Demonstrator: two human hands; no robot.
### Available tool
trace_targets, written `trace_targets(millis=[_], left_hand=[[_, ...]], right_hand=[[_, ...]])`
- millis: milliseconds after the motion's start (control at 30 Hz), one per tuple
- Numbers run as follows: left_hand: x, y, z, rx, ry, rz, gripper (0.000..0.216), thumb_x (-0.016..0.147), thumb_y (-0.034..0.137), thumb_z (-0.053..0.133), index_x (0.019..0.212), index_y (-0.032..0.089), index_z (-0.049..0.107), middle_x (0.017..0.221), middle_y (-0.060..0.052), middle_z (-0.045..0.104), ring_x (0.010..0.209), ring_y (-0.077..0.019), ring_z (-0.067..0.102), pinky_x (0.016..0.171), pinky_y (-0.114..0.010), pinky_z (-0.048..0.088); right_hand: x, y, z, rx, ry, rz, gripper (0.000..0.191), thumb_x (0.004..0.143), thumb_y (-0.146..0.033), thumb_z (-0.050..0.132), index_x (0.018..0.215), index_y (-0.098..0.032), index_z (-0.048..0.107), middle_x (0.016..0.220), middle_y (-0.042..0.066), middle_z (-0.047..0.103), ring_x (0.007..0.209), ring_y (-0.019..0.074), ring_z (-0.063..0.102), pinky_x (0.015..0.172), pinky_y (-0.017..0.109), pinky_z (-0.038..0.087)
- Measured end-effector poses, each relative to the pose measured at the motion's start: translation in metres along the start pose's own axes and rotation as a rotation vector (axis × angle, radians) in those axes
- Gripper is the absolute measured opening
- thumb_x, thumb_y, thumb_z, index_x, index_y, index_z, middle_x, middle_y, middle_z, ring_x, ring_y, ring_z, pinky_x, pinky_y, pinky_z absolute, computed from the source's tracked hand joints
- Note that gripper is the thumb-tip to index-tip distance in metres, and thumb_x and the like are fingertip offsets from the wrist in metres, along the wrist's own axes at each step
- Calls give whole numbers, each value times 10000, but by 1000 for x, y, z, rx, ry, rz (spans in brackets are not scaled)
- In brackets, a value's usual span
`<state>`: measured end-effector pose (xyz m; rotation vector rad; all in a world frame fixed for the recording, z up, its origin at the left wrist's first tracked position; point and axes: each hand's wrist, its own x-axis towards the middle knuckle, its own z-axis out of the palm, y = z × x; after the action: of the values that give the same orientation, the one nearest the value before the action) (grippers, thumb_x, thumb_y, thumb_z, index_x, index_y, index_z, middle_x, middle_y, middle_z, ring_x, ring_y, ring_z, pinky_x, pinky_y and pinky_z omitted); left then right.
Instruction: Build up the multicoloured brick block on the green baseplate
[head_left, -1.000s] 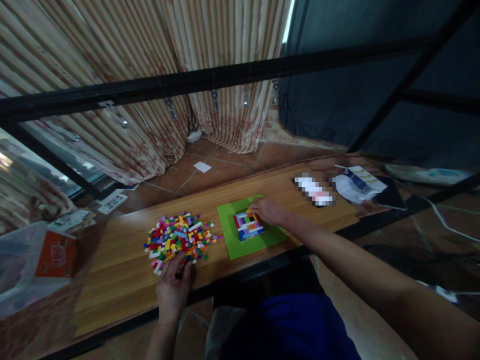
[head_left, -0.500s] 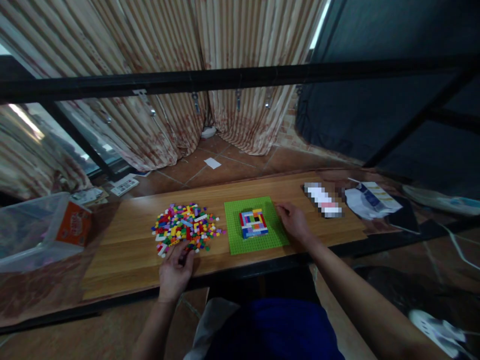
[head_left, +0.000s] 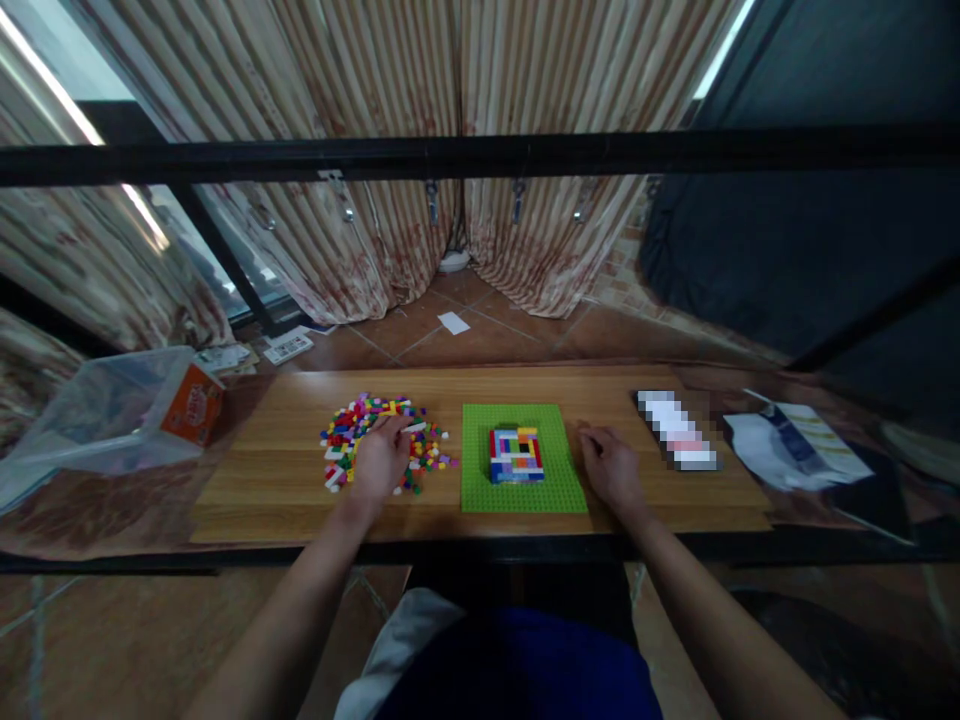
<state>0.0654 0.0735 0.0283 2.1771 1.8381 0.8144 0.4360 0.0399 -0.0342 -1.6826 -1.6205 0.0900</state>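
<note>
The long wooden tabletop point(head_left: 262, 500) bore a flat green square baseplate point(head_left: 559, 490) at its middle, a loose heap of small multicoloured plastic bricks point(head_left: 346, 432) just left of it, and a small square multicoloured brick block point(head_left: 517, 455) on the baseplate; a careless sweep through the heap could have scattered bricks over the near edge. The left hand point(head_left: 381, 460) lay palm down on the heap, and whether it pinched a brick could not be told; the right hand point(head_left: 613, 472) rested half-open on the wood beside the baseplate, holding nothing.
</note>
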Motion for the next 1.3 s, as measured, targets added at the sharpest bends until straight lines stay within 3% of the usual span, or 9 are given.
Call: trace_targets(millis=[133,300,567,767,967,1133,1300], left_hand=[[25,9,7,191,-186,-13,337,830,139,471,1082,147,693,1127,-111,697,1016,-223,663,958,-325,491],[39,12,8,360,-326,38,358,815,131,457,1074,165,702,1117,-103,705,1002,-203,670,927,-273,493],[47,12,9,493,-392,122,332,852,200,401,990,148,698,997,-151,714,905,-245,689,815,-321,518],[50,14,9,501,-434,111,307,857,203,395,951,169,686,1008,-133,709,945,-242,680,817,-303,502],[48,25,-4,494,-336,106,322,902,252,352,1009,141,634,1090,-148,672,933,-247,674,769,-310,499],[43,44,-21,414,-247,4,342,933,316,313,1084,137,562,906,-119,706,821,-259,684,705,-330,491],[27,60,-19,68,-140,-3,315,906,361,352,1041,167,560,846,-77,700,761,-237,675,686,-328,494]], right_hand=[[0,-2,-2,27,2,17,316,918,-342,444,883,-164,703,892,126,680,801,231,622,767,373,495],[0,-7,-2,44,7,38,309,920,-322,438,873,-167,701,903,121,679,823,228,623,781,359,491],[3,-11,-3,8,-22,48,301,928,-279,418,865,-171,691,864,110,657,805,217,600,764,336,473],[4,-13,-4,-7,-31,61,284,921,-255,424,854,-178,689,866,106,658,808,214,591,770,332,464],[4,-9,-1,-12,-27,80,289,924,-268,428,853,-181,694,855,100,657,795,209,589,764,328,461],[4,-8,1,19,-26,89,285,924,-263,434,854,-179,696,877,97,662,798,206,596,768,325,463],[4,-9,1,17,-3,79,269,924,-259,439,858,-186,689,868,92,663,822,207,601,781,320,466]])
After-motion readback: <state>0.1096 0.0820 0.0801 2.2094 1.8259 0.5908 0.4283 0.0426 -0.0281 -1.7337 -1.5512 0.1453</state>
